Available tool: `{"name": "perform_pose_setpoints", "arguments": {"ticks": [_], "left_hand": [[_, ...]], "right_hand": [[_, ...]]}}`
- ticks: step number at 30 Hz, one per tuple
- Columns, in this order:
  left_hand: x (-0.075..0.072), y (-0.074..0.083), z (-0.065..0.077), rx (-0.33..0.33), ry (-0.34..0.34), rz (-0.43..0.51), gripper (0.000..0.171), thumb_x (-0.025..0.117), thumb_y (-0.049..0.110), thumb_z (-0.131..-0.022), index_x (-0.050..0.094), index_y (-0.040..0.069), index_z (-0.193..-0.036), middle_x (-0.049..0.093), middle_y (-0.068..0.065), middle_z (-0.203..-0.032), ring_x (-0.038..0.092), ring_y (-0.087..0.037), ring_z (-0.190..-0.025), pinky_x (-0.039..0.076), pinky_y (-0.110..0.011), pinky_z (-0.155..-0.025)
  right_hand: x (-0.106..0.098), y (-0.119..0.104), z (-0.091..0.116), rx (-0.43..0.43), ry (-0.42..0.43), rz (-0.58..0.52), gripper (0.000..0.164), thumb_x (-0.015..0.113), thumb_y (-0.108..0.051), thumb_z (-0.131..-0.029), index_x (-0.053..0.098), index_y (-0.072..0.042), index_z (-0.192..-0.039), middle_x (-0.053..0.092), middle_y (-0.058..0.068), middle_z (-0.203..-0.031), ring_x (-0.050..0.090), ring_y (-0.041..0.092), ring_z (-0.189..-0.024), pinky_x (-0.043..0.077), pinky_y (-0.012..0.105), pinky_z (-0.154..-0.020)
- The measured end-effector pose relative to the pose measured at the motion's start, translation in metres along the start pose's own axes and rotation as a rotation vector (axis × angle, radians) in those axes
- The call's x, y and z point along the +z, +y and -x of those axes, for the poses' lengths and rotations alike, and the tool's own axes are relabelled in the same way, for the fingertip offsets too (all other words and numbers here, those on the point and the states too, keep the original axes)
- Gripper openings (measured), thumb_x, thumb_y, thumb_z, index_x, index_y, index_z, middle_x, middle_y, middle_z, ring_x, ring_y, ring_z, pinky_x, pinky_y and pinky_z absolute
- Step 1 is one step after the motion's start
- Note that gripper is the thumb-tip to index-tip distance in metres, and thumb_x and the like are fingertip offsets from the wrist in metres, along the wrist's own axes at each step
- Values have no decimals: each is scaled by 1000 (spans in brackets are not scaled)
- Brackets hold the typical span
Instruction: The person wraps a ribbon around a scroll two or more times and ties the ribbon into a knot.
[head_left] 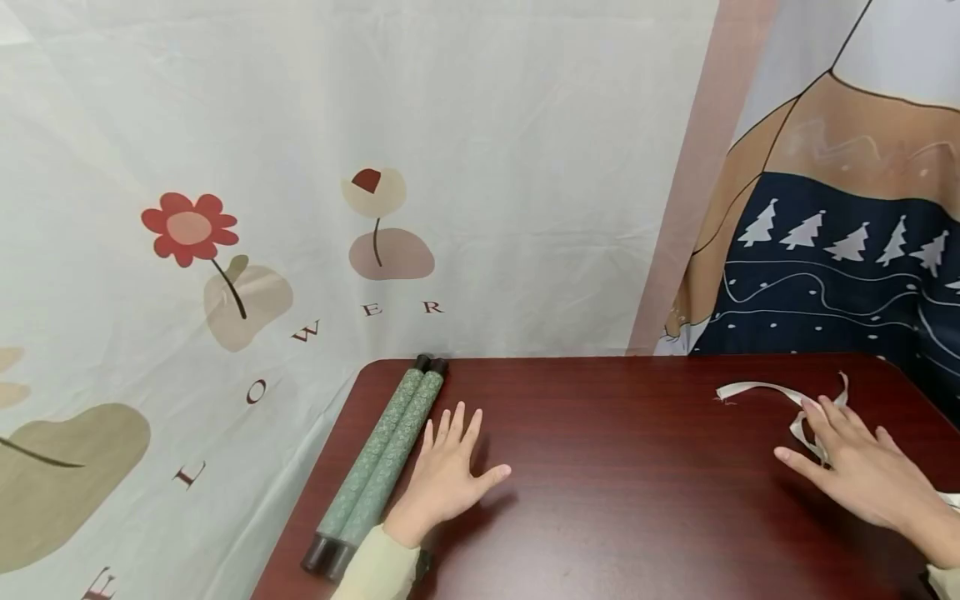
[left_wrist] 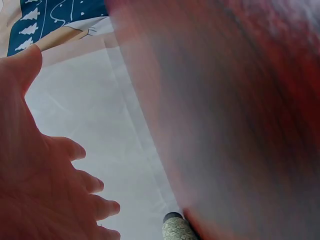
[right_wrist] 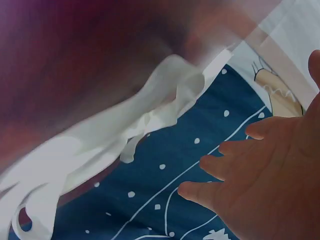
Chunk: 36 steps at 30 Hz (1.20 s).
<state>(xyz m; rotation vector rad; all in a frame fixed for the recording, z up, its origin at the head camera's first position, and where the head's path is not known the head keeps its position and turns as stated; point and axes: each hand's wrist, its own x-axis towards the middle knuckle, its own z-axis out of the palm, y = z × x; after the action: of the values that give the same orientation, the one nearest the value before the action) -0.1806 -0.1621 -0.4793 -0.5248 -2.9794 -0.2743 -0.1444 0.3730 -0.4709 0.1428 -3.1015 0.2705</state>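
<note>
Two green patterned rolls with black end caps, like rolled scrolls (head_left: 386,454), lie side by side along the table's left edge. My left hand (head_left: 446,475) is spread just right of them, fingers straight, holding nothing. In the left wrist view, one roll's capped end (left_wrist: 175,227) shows beyond the fingertips. Over at the right, my right hand (head_left: 862,458) has its fingers extended above a white ribbon (head_left: 765,386) and partly covers it in the head view. The right wrist view shows the ribbon (right_wrist: 100,135) loosely bunched with loops, apart from the fingers.
The dark red wooden table (head_left: 600,467) reaches back to a pale curtain (head_left: 525,167) with printed flowers and letters. At the right, the cloth carries a navy print with white trees (head_left: 825,275).
</note>
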Motion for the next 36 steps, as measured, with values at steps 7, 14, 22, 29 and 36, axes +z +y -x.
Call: {"name": "perform_pose_setpoints", "arguments": {"ticks": [7, 14, 22, 29, 36], "left_hand": [[-3, 9, 4, 21, -11, 11, 94, 44, 75, -81, 16, 19, -152, 8, -12, -156, 3, -30, -137, 4, -56, -111], [-5, 24, 4, 75, -23, -16, 93, 40, 77, -81, 21, 18, -151, 15, -14, -154, 17, -32, -135, 6, -58, -110], [-3, 37, 6, 123, -20, 28, 89, 39, 77, -82, 31, 18, -148, 22, -12, -153, 29, -29, -131, 11, -57, -110], [-2, 46, 6, 140, -54, 84, 85, 44, 74, -82, 35, 18, -146, 23, -10, -153, 29, -26, -131, 19, -53, -109], [-1, 53, 8, 142, -80, 102, 85, 41, 76, -82, 37, 20, -145, 24, -8, -153, 31, -24, -130, 30, -50, -105]], "right_hand": [[-15, 15, -21, 28, -23, 34, 101, 40, -66, -89, 18, 20, -138, 20, 47, -135, 17, 58, -121, 18, 79, -89], [-24, 34, -46, 55, -51, -25, 98, 46, -61, -90, 25, 25, -132, 26, 51, -128, 27, 60, -114, 30, 76, -83], [-15, 46, -66, 50, -21, -57, 65, 59, -31, -90, 42, 23, -121, 40, 48, -120, 44, 55, -100, 42, 68, -73], [-5, 48, -79, -30, 8, -93, 36, 56, -15, -89, 57, 16, -108, 61, 34, -99, 58, 37, -76, 48, 56, -63], [-3, 47, -84, 41, -70, -94, 25, 54, -9, -88, 62, 12, -100, 64, 23, -84, 56, 25, -63, 47, 49, -53]]}}
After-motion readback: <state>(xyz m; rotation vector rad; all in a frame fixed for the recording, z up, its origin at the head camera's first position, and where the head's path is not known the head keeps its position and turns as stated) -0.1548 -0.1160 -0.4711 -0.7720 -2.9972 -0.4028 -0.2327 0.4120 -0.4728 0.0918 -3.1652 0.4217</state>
